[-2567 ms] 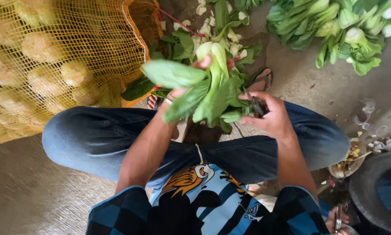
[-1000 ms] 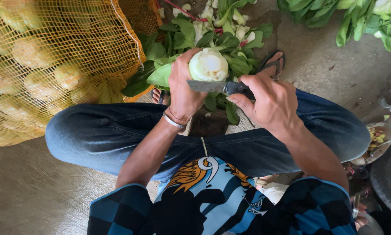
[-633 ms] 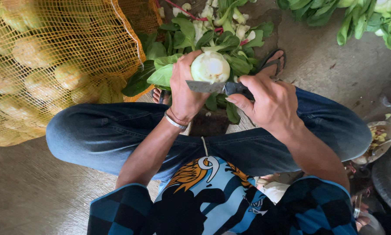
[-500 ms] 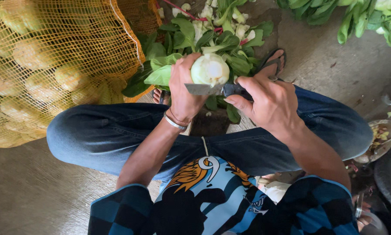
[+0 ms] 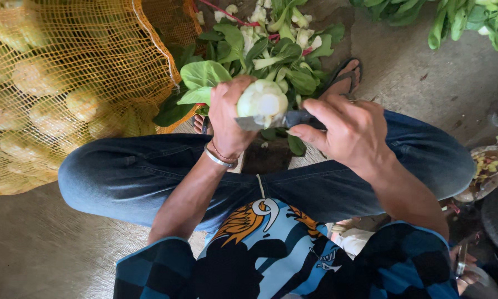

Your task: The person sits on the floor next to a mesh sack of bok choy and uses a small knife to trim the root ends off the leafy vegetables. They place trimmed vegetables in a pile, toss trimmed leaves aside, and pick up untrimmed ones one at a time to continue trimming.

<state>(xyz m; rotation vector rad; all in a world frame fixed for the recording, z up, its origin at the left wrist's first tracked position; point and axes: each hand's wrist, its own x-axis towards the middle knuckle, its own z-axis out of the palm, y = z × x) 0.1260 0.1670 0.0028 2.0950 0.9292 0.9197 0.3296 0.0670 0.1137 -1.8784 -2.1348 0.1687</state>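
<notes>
Left hand point(image 5: 228, 119) wraps around a head of bok choy point(image 5: 261, 102), fingers closed on its stem end so that the pale cut base faces up toward the camera and the green leaves point away. A metal bangle point(image 5: 219, 160) sits on that wrist. Right hand point(image 5: 346, 130) is clenched around the dark handle of a knife point(image 5: 282, 120), with the blade lying flat against the lower edge of the vegetable's pale base, touching it. Both hands work above the person's crossed legs in blue jeans point(image 5: 132, 177). Just beyond the hands, a loose pile of green leaves and white stem trimmings point(image 5: 271, 44) lies on the concrete floor, with a sandalled foot point(image 5: 346, 80) beside it on the right. To the left, an orange mesh sack point(image 5: 66, 83) bulges with pale round produce, blurred through the netting. At the far top right, more leafy greens point(image 5: 454, 19) lie heaped on the floor.
</notes>
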